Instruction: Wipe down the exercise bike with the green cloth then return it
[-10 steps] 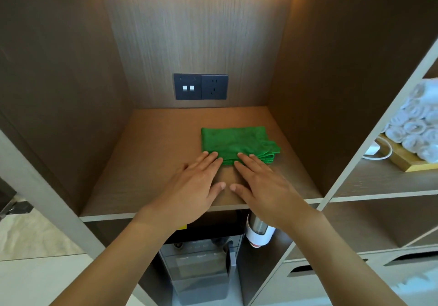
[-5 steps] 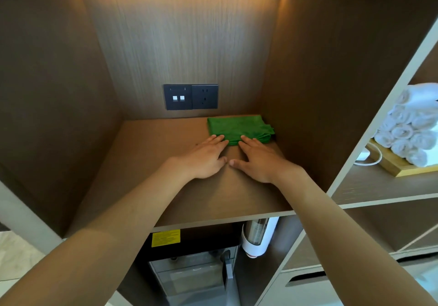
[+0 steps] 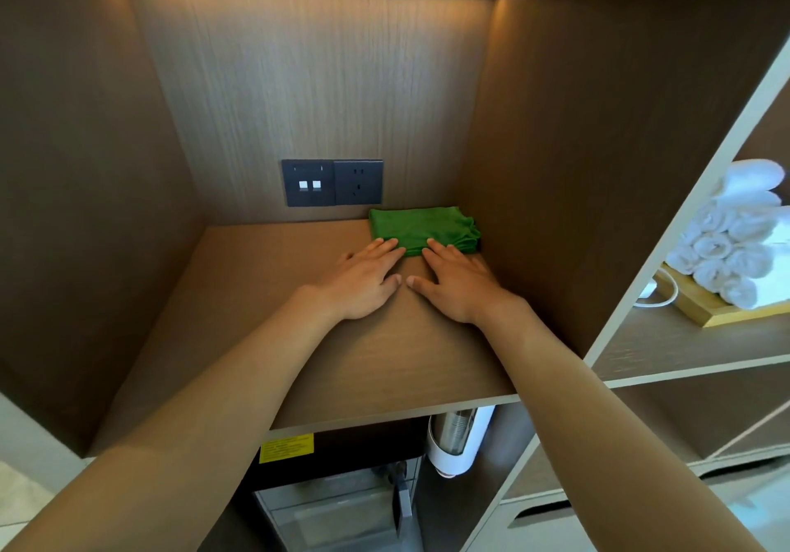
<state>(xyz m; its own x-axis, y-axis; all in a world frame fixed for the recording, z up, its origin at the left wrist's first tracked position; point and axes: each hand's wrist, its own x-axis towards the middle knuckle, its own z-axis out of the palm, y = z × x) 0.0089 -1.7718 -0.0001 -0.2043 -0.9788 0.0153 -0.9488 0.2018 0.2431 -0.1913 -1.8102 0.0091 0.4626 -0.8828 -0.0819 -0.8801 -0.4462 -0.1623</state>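
Green cloth: folded flat, lying at the back of the wooden shelf, below and just right of the wall socket plate, with its right end close to the cubby's right wall.
Change: over the last second the cloth slides from the shelf's middle, well in front of the socket plate, back to the rear wall beside it; both hands travel with it, pushing.
Meaning for task: this looks like the return step, with the cloth already in its storage spot; the bike is not in view, so I judge the wiping finished but cannot confirm it.
Left hand: flat, palm down on the shelf in front of the socket plate, fingers straight and together, their tips touching the cloth's near edge; it grips nothing.
Right hand: the mirror of it, flat on the shelf just right of the left hand, fingertips on the cloth's near edge, nothing held; the two thumbs nearly meet.
Further out: rolled white towels on a wooden tray sit in the next compartment, well right of the socket plate.
Below: a cup dispenser hangs under the shelf, lower than the socket plate.
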